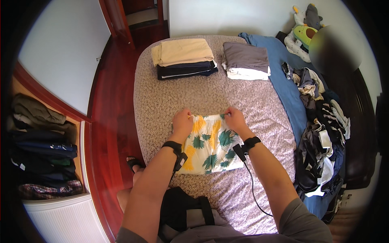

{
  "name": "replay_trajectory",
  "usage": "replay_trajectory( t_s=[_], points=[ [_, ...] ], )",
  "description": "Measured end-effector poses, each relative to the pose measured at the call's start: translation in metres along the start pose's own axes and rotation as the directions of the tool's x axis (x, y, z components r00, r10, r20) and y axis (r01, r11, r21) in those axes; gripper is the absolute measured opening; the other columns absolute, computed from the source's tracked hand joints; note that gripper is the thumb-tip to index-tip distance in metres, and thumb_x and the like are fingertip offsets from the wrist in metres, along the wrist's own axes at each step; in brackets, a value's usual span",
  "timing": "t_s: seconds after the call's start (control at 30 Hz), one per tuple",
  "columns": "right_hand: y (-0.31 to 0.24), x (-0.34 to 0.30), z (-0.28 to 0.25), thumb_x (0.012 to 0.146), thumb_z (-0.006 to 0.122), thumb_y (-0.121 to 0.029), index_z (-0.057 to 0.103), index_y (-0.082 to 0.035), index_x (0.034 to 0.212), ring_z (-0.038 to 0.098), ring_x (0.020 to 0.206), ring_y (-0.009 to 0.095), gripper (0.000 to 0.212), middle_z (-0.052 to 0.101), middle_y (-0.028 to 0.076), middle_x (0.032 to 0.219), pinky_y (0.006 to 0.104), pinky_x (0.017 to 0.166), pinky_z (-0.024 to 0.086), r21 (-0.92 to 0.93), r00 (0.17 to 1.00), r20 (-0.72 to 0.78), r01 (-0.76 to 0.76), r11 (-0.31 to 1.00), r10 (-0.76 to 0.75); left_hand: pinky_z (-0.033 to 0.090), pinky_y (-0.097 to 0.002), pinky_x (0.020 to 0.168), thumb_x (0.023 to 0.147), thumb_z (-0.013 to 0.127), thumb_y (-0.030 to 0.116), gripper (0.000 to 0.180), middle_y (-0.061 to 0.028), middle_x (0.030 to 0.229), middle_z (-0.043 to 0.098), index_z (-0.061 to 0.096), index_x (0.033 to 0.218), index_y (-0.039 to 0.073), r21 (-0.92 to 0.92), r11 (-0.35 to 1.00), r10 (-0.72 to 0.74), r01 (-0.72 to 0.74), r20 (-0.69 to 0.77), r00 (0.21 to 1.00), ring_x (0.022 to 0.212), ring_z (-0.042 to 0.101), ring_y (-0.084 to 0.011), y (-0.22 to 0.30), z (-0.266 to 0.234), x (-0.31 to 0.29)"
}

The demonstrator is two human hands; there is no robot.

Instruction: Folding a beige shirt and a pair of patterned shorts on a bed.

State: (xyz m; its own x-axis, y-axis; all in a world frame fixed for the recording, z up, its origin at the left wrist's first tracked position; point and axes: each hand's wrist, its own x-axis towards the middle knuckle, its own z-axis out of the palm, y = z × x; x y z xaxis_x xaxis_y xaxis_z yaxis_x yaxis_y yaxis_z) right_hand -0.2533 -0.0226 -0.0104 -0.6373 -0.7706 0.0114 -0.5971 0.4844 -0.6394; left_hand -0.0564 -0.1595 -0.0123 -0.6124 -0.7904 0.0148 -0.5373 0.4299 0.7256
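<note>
White shorts [208, 141] printed with yellow and green leaf shapes lie spread on the patterned bedspread [186, 95], waistband at the far side. At the left end of the waistband, my left hand [183, 122] is closed on the fabric. My right hand [235, 120] pinches the opposite end. Between the two hands the waistband runs fairly straight. Both wrists wear black straps with small dark devices; a black cable [253, 184] trails from the right one over the bed.
Folded clothes form a beige-and-dark stack [184, 54] and a grey-and-white stack [246, 60] at the bed's far side. A loose clothes heap [320, 154] lies right, by a blue sheet [283, 89]. Plush toys [304, 34] sit far right. Left stands an open cupboard holding clothes [44, 146].
</note>
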Motion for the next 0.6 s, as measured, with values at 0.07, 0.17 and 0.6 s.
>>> replay_trajectory(
  t_s=[0.07, 0.17, 0.6],
  points=[
    [-0.008, -0.005, 0.004, 0.071, 0.059, -0.010, 0.061, -0.004, 0.085, 0.060, 0.084, 0.034, 0.015, 0.062, 0.017, 0.087, 0.0403, 0.072, 0.048, -0.035, 0.999, -0.004, 0.037, 0.999, -0.037, 0.039, -0.0446, 0.085, 0.076, 0.060, 0.012, 0.021, -0.0134, 0.102, 0.056, 0.056, 0.096, 0.007, 0.193, 0.980, 0.051, -0.042, -0.045, 0.998, 0.103, 0.050, -0.0310, 0.004, 0.003, -0.007],
    [-0.053, -0.033, 0.005, 0.073, 0.056, -0.008, 0.058, -0.004, 0.098, 0.049, 0.109, 0.035, 0.026, 0.053, 0.017, 0.117, 0.0419, 0.088, 0.040, -0.367, 0.978, -0.030, 0.180, 0.913, -0.206, 0.031, -0.0496, 0.095, 0.078, 0.057, 0.017, 0.035, -0.0154, 0.121, 0.047, 0.053, 0.111, 0.007, 0.449, 0.872, 0.236, -0.195, -0.038, 0.971, 0.117, 0.041, -0.0329, 0.017, 0.020, -0.030],
    [-0.020, -0.088, 0.021, 0.089, 0.038, -0.047, 0.041, -0.005, 0.132, 0.024, 0.133, 0.032, 0.059, 0.032, 0.014, 0.141, 0.0494, 0.109, 0.011, -0.534, 0.925, 0.182, 0.378, 0.756, -0.333, 0.014, -0.0500, 0.109, 0.085, 0.050, 0.044, 0.066, -0.0223, 0.142, 0.024, 0.034, 0.136, 0.005, 0.481, 0.745, 0.343, -0.462, 0.318, 0.884, 0.134, 0.020, -0.0351, -0.011, 0.003, -0.095]
  ],
)
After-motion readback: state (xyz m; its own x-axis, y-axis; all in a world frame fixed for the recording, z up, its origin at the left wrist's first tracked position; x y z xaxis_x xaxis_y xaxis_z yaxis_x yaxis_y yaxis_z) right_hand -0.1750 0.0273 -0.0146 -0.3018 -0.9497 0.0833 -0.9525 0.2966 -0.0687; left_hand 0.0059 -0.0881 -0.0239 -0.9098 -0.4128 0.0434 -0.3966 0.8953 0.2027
